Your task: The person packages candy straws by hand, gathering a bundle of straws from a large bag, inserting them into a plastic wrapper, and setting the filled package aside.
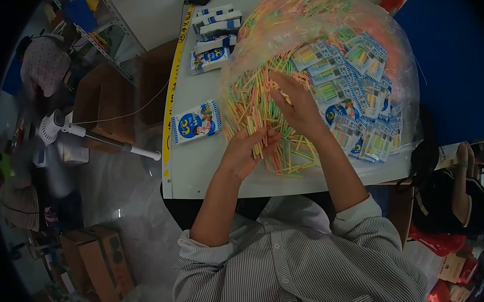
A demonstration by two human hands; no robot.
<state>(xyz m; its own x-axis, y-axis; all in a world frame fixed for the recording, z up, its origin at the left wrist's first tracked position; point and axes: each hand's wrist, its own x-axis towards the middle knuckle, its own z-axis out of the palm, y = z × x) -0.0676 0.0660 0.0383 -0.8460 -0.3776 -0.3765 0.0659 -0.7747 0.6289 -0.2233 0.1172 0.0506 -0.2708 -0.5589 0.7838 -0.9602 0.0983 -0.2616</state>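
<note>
My left hand (248, 153) is closed around a small bundle of coloured sticks (256, 134), thin and straight, in orange, yellow and green. My right hand (299, 109) is just above the heap of loose sticks (257, 91), its fingers stretched out and the thumb apart. Something pale and small shows near its thumb, too little to name. The heap lies in a large clear plastic bag (403, 55). Right of my right hand, several flat see-through packets of sticks (333, 85) with blue and white print lie on the bag.
A blue-and-white packet (196, 122) lies on the white table (199, 176), with several more packets (210, 59) stacked behind it. A white fan (55, 127) stands left of the table, near cardboard boxes (101, 264). Other people are on both sides, one with a visible forearm (461, 192).
</note>
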